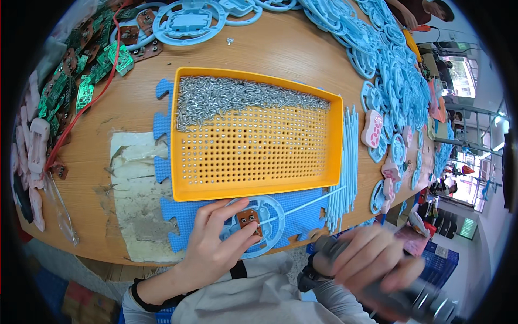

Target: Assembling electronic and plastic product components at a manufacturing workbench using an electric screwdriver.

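My left hand [216, 243] presses its fingertips on a small brown circuit board [248, 217] set in a light blue plastic ring part [278, 221]. A thin light blue stick [307, 204] reaches from the board out to the right. My right hand [372, 259] is wrapped round a dark, motion-blurred electric screwdriver [334, 247], its narrow end to the left, beside the ring and apart from it. Just beyond the ring stands a yellow tray [253, 193] with a perforated plate; loose silver screws [243, 94] are heaped along its far side, and others sit in the holes.
A blue foam mat [189, 213] lies under the tray. Light blue sticks [349, 162] are bundled to its right. Blue ring parts [399, 81] pile up at far right, with pink-and-white pieces [372, 128]. Green circuit boards [85, 92] and a red cable [91, 102] lie left.
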### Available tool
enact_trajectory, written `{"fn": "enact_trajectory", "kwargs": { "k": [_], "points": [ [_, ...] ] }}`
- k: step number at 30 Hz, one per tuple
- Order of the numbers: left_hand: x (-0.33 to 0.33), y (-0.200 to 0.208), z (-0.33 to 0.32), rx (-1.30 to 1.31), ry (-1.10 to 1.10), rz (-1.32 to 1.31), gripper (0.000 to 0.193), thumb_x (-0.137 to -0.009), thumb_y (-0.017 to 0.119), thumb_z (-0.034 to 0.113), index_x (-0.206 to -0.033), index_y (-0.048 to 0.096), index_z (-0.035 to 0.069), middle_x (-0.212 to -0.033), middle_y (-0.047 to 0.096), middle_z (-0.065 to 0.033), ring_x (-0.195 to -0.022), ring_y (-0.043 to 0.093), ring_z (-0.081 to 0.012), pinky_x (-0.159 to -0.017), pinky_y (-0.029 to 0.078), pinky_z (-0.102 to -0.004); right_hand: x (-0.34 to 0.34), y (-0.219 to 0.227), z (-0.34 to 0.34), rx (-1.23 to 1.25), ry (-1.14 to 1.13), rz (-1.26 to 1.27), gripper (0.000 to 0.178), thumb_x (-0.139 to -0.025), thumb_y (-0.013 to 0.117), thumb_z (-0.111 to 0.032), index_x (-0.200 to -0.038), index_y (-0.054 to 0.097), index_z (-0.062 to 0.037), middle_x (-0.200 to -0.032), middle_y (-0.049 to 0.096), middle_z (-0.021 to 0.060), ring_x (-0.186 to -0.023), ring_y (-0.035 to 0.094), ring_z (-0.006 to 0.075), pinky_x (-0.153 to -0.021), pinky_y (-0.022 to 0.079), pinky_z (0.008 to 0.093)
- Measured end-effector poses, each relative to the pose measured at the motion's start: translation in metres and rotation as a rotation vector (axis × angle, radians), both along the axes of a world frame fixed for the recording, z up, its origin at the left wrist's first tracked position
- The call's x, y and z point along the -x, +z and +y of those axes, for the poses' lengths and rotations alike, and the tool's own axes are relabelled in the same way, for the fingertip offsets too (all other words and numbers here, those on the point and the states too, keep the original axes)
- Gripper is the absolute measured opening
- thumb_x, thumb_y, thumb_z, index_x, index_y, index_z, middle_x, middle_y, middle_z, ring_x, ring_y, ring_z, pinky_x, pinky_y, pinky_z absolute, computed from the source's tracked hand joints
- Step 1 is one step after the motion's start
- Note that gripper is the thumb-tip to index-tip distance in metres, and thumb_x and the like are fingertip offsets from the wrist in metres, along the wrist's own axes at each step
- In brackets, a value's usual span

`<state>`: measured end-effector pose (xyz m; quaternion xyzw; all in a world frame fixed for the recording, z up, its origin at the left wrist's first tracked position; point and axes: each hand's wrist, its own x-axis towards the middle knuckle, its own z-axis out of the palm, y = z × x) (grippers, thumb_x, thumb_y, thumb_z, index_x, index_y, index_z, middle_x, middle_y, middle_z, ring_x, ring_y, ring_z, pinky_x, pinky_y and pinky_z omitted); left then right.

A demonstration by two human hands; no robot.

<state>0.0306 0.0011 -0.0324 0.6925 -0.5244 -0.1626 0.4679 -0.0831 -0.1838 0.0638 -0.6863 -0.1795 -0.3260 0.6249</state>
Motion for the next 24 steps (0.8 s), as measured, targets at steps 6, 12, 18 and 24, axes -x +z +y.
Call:
{"fn": "enact_trajectory", "kwargs": {
  "k": [6, 12, 18, 24],
  "points": [
    [0.000, -0.001, 0.000, -0.024, 0.011, 0.010, 0.034, -0.063, 0.083, 0.011, -0.094, 0.070, 0.005, -0.121, 0.056, -0.0140, -0.104, 0.049, -0.0335, -0.084, 0.046, -0.0387, -0.005, -0.024, -0.029, -0.023, -0.515, -0.116, 0.081, -0.081, 0.045, -0.077, -0.106, 0.042, 0.0004, -0.062, 0.056, 0.0105, -0.046, 0.054, 0.0206, -0.041, 0.046, 0.0298],
    [0.000, 0.000, 0.000, -0.043, 0.012, -0.011, 0.031, -0.064, 0.083, 0.012, -0.092, 0.071, 0.006, -0.122, 0.056, -0.0139, -0.104, 0.049, -0.0336, -0.083, 0.046, -0.0387, -0.012, -0.045, -0.038, -0.070, -0.485, -0.115, 0.090, -0.077, 0.043, -0.082, -0.107, 0.042, 0.0025, -0.064, 0.055, 0.0135, -0.045, 0.050, 0.0213, -0.041, 0.044, 0.0297],
    [0.000, 0.000, -0.001, -0.055, 0.013, -0.010, 0.031, -0.064, 0.083, 0.013, -0.092, 0.071, 0.006, -0.122, 0.056, -0.0134, -0.104, 0.049, -0.0335, -0.083, 0.046, -0.0386, -0.013, -0.052, -0.039, -0.075, -0.484, -0.111, 0.092, -0.074, 0.046, -0.083, -0.107, 0.042, 0.0030, -0.065, 0.056, 0.0142, -0.049, 0.052, 0.0217, -0.042, 0.045, 0.0290],
    [-0.001, 0.002, 0.002, -0.061, 0.020, -0.024, 0.031, -0.065, 0.083, 0.014, -0.092, 0.072, 0.007, -0.122, 0.057, -0.0133, -0.103, 0.049, -0.0335, -0.083, 0.046, -0.0389, -0.015, -0.054, -0.038, -0.071, -0.443, -0.113, 0.092, -0.073, 0.048, -0.083, -0.106, 0.042, 0.0034, -0.067, 0.056, 0.0143, -0.051, 0.053, 0.0221, -0.044, 0.045, 0.0296]
  ]
}}
